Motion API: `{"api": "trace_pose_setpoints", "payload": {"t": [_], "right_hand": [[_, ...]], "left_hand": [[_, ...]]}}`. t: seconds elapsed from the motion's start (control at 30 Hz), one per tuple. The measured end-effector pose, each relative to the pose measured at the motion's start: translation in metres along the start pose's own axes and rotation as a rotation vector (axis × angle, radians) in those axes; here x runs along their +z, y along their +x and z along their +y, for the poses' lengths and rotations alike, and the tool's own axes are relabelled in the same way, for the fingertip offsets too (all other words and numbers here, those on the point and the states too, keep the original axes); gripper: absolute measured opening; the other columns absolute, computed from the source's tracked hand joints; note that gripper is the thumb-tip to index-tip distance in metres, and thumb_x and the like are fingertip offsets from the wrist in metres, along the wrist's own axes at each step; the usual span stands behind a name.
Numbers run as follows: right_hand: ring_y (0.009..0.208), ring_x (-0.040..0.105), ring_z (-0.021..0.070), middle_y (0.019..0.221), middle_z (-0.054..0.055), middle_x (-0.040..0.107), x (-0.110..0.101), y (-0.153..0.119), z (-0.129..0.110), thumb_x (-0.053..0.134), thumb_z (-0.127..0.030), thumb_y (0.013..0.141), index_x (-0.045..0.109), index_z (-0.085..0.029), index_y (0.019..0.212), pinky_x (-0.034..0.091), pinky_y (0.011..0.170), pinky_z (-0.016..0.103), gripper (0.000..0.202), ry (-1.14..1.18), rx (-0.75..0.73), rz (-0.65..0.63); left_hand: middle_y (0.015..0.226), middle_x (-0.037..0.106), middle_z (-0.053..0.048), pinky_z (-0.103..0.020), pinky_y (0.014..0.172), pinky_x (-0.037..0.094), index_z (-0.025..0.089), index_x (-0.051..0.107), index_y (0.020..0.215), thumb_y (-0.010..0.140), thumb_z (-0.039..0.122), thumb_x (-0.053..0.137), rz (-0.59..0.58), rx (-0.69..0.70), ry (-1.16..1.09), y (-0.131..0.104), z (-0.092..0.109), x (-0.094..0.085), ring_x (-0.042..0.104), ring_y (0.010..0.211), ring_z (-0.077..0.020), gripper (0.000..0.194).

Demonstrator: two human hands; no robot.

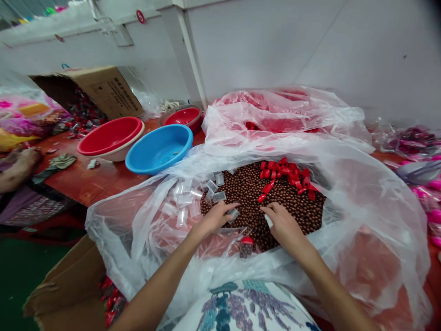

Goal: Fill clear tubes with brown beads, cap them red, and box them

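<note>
amid the brown balls (244, 184), the clear box (233, 215) sits pinched in the left hand (215, 218), its long axis slanting; the nearest red piece (262, 198) lies just beyond the right hand (284, 225), whose grip i cannot tell.

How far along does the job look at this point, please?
One red-capped container, at the near edge of the brown balls, already looks filled and closed. The left hand has a clear container over the balls; the right hand's small whitish item is unclear. Many loose clear cases and red tops seem left to use.
</note>
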State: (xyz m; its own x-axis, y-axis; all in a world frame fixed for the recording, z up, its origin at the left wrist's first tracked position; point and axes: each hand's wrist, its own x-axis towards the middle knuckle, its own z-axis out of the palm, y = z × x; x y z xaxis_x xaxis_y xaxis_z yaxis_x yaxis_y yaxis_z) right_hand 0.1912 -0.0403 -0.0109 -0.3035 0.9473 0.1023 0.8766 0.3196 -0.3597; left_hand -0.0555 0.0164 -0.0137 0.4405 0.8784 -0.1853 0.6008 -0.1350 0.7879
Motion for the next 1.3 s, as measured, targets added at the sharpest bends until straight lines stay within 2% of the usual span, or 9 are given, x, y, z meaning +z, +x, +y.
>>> {"api": "trace_pose_setpoints", "payload": {"t": [0.13, 0.23, 0.33, 0.5, 0.67, 0.77, 0.97, 1.13, 1.3], "right_hand": [[0.106, 0.049, 0.0230, 0.131, 0.011, 0.043, 0.003, 0.027, 0.014, 0.039, 0.003, 0.071, 0.048, -0.023, 0.127, 0.040, 0.087, 0.033, 0.062, -0.174, 0.023, 0.036], [0.103, 0.051, 0.0220, 0.135, 0.010, 0.040, 0.003, 0.040, 0.018, 0.039, 0.000, 0.075, 0.050, -0.023, 0.125, 0.041, 0.084, 0.031, 0.057, -0.219, 0.023, 0.009], [0.091, 0.056, 0.0191, 0.120, 0.010, 0.051, 0.001, 0.042, 0.019, 0.040, -0.003, 0.078, 0.058, -0.021, 0.112, 0.042, 0.076, 0.028, 0.042, -0.209, 0.056, -0.002], [0.085, 0.057, 0.0183, 0.099, 0.007, 0.057, -0.009, 0.025, 0.023, 0.044, -0.010, 0.079, 0.060, -0.021, 0.100, 0.042, 0.069, 0.026, 0.029, -0.140, 0.118, 0.068], [0.084, 0.057, 0.0188, 0.090, 0.005, 0.060, -0.015, 0.003, 0.032, 0.047, -0.022, 0.082, 0.058, -0.020, 0.091, 0.042, 0.075, 0.029, 0.014, 0.051, 0.175, 0.151], [0.080, 0.058, 0.0194, 0.086, 0.004, 0.062, -0.013, -0.010, 0.036, 0.050, -0.026, 0.081, 0.057, -0.020, 0.088, 0.044, 0.074, 0.032, 0.012, 0.122, 0.228, 0.156], [0.089, 0.058, 0.0213, 0.099, 0.007, 0.062, -0.004, -0.030, 0.041, 0.047, -0.023, 0.080, 0.055, -0.020, 0.105, 0.046, 0.079, 0.035, 0.026, 0.211, 0.225, 0.170], [0.091, 0.058, 0.0227, 0.109, 0.010, 0.054, 0.005, -0.036, 0.044, 0.048, -0.028, 0.081, 0.051, -0.020, 0.117, 0.050, 0.074, 0.035, 0.037, 0.170, 0.286, 0.161], [0.103, 0.054, 0.0230, 0.115, 0.008, 0.054, 0.007, -0.037, 0.042, 0.045, -0.019, 0.079, 0.053, -0.021, 0.114, 0.045, 0.089, 0.037, 0.035, 0.124, 0.209, 0.147]], "left_hand": [[0.079, 0.053, 0.001, -0.025, 0.070, 0.040, 0.019, 0.063, 0.093, 0.063, 0.020, 0.065, -0.123, -0.065, 0.034, 0.000, 0.000, -0.004, 0.051, 0.073, -0.0144, 0.030], [0.070, 0.051, 0.003, -0.023, 0.059, 0.042, 0.018, 0.054, 0.102, 0.069, 0.027, 0.061, -0.004, -0.182, -0.064, 0.000, -0.006, -0.002, 0.050, 0.060, -0.0116, 0.035], [0.070, 0.052, 0.003, -0.023, 0.054, 0.043, 0.019, 0.050, 0.109, 0.073, 0.030, 0.058, 0.114, -0.317, -0.250, -0.002, -0.011, 0.001, 0.053, 0.055, -0.0111, 0.039], [0.070, 0.058, 0.000, -0.023, 0.060, 0.043, 0.017, 0.066, 0.086, 0.064, 0.033, 0.068, 0.224, -0.320, -0.076, -0.001, -0.008, 0.007, 0.056, 0.064, -0.0139, 0.028], [0.064, 0.060, 0.000, -0.022, 0.052, 0.042, 0.014, 0.066, 0.091, 0.062, 0.031, 0.071, 0.095, -0.414, -0.286, 0.014, -0.006, 0.022, 0.055, 0.053, -0.0123, 0.034], [0.061, 0.060, 0.001, -0.021, 0.049, 0.041, 0.013, 0.067, 0.089, 0.058, 0.028, 0.074, 0.067, -0.398, -0.323, 0.024, -0.004, 0.030, 0.053, 0.050, -0.0107, 0.035], [0.060, 0.061, 0.002, -0.019, 0.046, 0.039, 0.014, 0.069, 0.087, 0.057, 0.024, 0.074, 0.006, -0.390, -0.397, 0.031, 0.001, 0.042, 0.051, 0.048, -0.0090, 0.032], [0.063, 0.063, 0.000, -0.022, 0.051, 0.045, 0.012, 0.067, 0.084, 0.061, 0.020, 0.071, -0.050, -0.409, -0.518, 0.031, 0.000, 0.042, 0.055, 0.051, -0.0099, 0.024], [0.063, 0.062, 0.000, -0.025, 0.057, 0.050, 0.011, 0.064, 0.081, 0.059, 0.019, 0.073, -0.084, -0.444, -0.663, 0.028, 0.002, 0.038, 0.058, 0.054, -0.0106, 0.025]]}}
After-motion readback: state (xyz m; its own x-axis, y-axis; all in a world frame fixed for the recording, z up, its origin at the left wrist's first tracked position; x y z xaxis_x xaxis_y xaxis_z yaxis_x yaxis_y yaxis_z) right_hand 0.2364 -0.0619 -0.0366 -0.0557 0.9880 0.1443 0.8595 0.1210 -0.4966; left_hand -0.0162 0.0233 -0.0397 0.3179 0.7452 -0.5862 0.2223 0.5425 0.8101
